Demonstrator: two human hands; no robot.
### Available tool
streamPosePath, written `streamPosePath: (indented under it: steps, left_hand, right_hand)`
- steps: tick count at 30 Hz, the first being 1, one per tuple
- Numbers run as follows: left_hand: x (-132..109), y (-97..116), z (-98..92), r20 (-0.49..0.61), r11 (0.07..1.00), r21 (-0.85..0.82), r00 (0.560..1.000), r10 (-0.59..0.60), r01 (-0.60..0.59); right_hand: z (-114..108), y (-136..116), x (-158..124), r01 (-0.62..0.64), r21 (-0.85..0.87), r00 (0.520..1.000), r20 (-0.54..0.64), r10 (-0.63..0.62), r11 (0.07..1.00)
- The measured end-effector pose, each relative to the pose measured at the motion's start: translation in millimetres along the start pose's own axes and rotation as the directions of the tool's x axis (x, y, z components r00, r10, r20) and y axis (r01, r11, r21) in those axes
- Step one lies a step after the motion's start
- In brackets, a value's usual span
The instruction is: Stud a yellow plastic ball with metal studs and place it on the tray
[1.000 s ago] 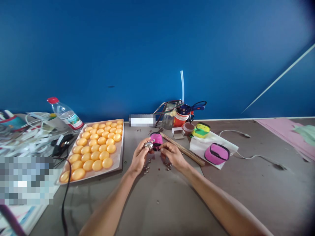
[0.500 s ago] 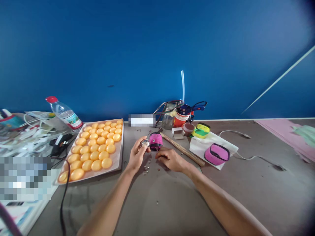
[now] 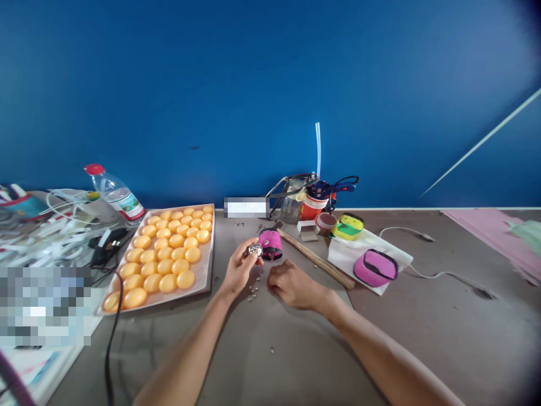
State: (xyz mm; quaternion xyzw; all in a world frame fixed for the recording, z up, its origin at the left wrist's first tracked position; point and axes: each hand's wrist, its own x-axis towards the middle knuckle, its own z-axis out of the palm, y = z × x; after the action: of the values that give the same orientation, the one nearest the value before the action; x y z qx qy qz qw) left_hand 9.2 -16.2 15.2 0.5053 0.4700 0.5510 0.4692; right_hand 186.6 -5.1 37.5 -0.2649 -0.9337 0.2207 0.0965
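Through the head camera I have a plain blue wall point(image 3: 270, 84) rising behind a grey-brown surface point(image 3: 291, 361). Two bare hands work near the middle. My left hand point(image 3: 238, 273) is closed narrow, thumb against fingers, around a shiny round metal piece point(image 3: 255, 249) held up just beside a small pink pouch point(image 3: 270, 239). My right hand point(image 3: 292, 285) is low over the surface, nearer to me than the pouch and apart from it, with its fingers curled in and the back of the hand upward; from here I cannot tell whether anything is pinched inside.

For pose, both forearms reach in from the bottom edge and slant toward each other; the left wrist lets the thumb side face up, while the right forearm comes across from the right and the knuckles show to me.

The small pink pouch stands on the surface just past the gap between the hands. A few small shiny beads point(image 3: 253, 290) lie scattered between them. A wooden stick point(image 3: 319, 260) slants away beyond the right hand, and a tray point(image 3: 208, 272) of orange balls point(image 3: 165, 266) sits well to the left.
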Motion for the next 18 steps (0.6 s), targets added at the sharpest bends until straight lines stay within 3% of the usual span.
streamPosePath:
  steps: [2,6,10,18]
  left_hand:
    - [0,-3,-0.8,0.015,0.998,-0.055,1.000,-0.001,0.002]
    - [-1,-5,1.9,0.082,0.986,-0.166,0.997,-0.006,0.020]
    - [-3,5,8.5,0.112,0.987,-0.159,0.994,0.004,0.014]
    - [-6,8,6.2,0.170,0.997,-0.045,0.983,0.076,-0.069]
  right_hand:
    - [0,3,0,-0.053,0.239,0.988,-0.129,0.086,0.969]
    - [-2,9,1,-0.115,0.640,0.896,-0.263,0.357,0.760]
    - [-3,10,2,-0.091,0.751,0.860,-0.272,0.431,0.655]
    - [-3,4,4,-0.056,0.816,0.848,-0.265,0.459,0.575]
